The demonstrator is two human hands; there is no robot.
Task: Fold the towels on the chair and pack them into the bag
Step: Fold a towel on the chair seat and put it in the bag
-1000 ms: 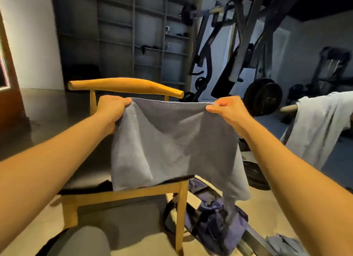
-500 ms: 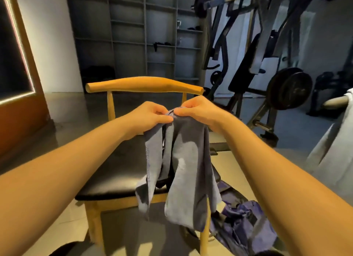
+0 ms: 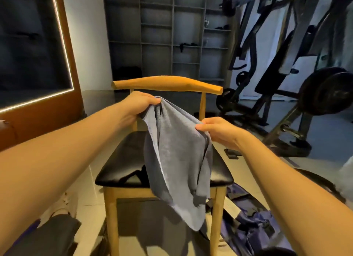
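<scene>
grey towel (image 3: 177, 156), left hand (image 3: 140, 103), right hand (image 3: 217, 131) pinching

bag (image 3: 254, 232) cut off below (partly behind forearm (image 3: 286, 189)), shelf items (image 3: 186, 45) indistinct

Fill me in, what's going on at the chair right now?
A person is mid-fold on a grey towel, held up over the wooden chair. The left hand grips the bunched top; the right hand pinches an edge lower down. The towel hangs doubled, its tail dangling past the seat front. The blue bag lies on the floor beside the chair.
</scene>
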